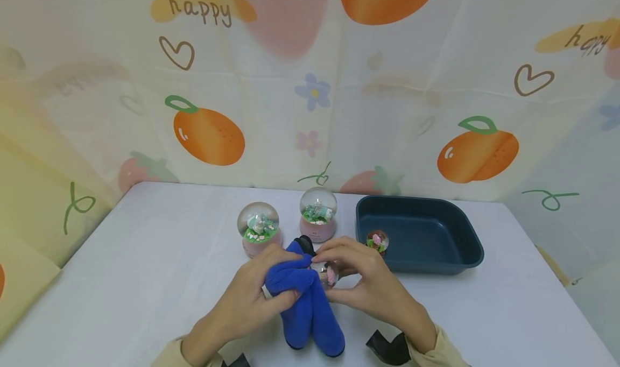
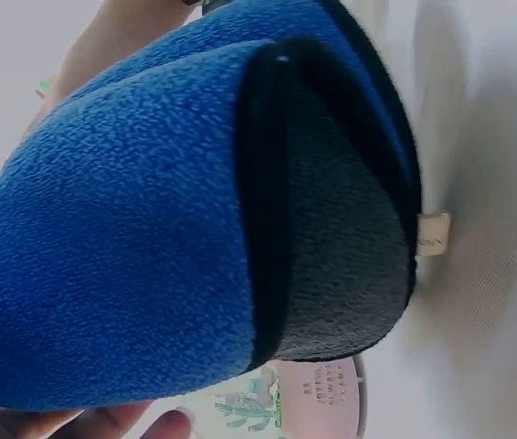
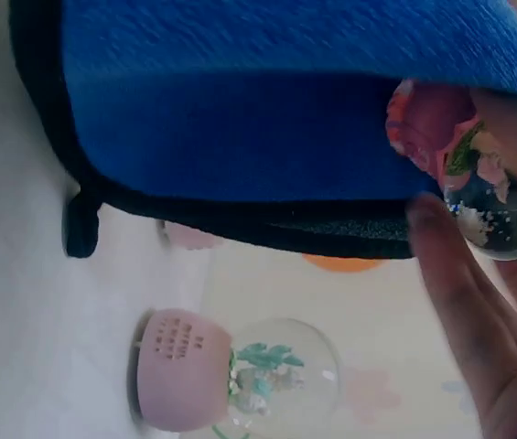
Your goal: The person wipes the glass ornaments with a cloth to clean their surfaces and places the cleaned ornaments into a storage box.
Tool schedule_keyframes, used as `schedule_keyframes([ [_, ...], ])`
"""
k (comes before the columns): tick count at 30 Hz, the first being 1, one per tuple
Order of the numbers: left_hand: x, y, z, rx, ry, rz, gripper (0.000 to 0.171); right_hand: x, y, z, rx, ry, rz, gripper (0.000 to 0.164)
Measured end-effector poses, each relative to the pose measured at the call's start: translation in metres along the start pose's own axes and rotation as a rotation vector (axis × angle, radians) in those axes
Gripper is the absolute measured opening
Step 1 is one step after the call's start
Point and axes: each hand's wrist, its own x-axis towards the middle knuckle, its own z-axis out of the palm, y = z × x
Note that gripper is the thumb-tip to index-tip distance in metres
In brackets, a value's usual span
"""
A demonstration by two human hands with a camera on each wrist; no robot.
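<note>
My left hand (image 1: 244,294) grips a bunched blue cloth (image 1: 300,308) with dark edging and a grey underside, its folds hanging toward the table. Between the fingers of my right hand (image 1: 375,281) is a small snow globe (image 1: 326,274) with pink figures inside, held against the cloth. The right wrist view shows this globe's pink base (image 3: 427,123) partly covered by the cloth. Just behind the hands stand two larger snow globes on pink bases, one on the left (image 1: 259,224) and one farther back (image 1: 318,213). Part of the left one's base is hidden by my left hand.
A dark blue rectangular tray (image 1: 436,267) stands at the back right. Another small globe (image 1: 377,241) with a pink figure is at its left front corner. Black straps (image 1: 389,348) show by the wrists. A fruit-patterned curtain (image 1: 382,98) hangs behind the white table (image 1: 145,265).
</note>
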Motion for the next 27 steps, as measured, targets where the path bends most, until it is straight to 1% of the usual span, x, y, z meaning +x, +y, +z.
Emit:
schedule_keyframes([
  [2,0.0003,0.0,0.0001,-0.008,0.032,0.024,0.037,-0.0002,-0.0001,0.0011,0.041,-0.03,0.045,0.049],
  [3,0.0006,-0.0001,0.0,-0.016,0.047,0.04,0.035,-0.0001,-0.0002,0.0016,0.055,-0.042,0.056,0.049],
  [5,0.0008,-0.0004,-0.0003,-0.051,0.07,0.049,0.035,0.0001,-0.0002,0.0021,0.076,-0.061,0.068,0.05],
  [8,0.0014,-0.0006,-0.0012,-0.109,0.09,0.048,0.035,0.0001,-0.0001,0.0021,0.075,-0.064,0.052,0.05],
  [11,0.0016,-0.0002,-0.0024,-0.13,0.091,0.032,0.036,0.0001,0.0002,0.0012,0.07,-0.055,0.024,0.049],
  [12,0.0016,0.0,-0.003,-0.126,0.087,0.024,0.038,0.0001,0.0005,0.0007,0.068,-0.049,0.009,0.049],
  [14,0.0014,0.0006,-0.0039,-0.12,0.056,0.003,0.042,-0.0001,0.001,0.0,0.069,-0.037,-0.02,0.047],
  [17,0.0004,0.0015,-0.0054,-0.129,-0.034,-0.074,0.054,-0.0003,0.0021,-0.0009,0.075,-0.025,-0.061,0.045],
  [19,-0.0001,0.001,-0.0057,-0.14,-0.098,-0.106,0.06,-0.0006,0.0028,-0.0011,0.09,-0.023,-0.079,0.044],
  [21,-0.0001,0.0003,-0.0055,-0.154,-0.136,-0.12,0.062,-0.0007,0.0034,-0.0013,0.105,-0.029,-0.089,0.044],
  [23,0.0002,0.0009,-0.0055,-0.157,-0.139,-0.12,0.061,-0.0008,0.0029,-0.0009,0.127,-0.036,-0.083,0.043],
  [25,0.0011,0.0011,-0.0054,-0.157,-0.115,-0.08,0.059,-0.0009,0.0024,-0.0001,0.141,-0.041,-0.07,0.041],
  [27,0.0016,0.0012,-0.0053,-0.142,-0.073,-0.028,0.057,-0.001,0.001,0.0007,0.163,-0.041,-0.029,0.042],
])
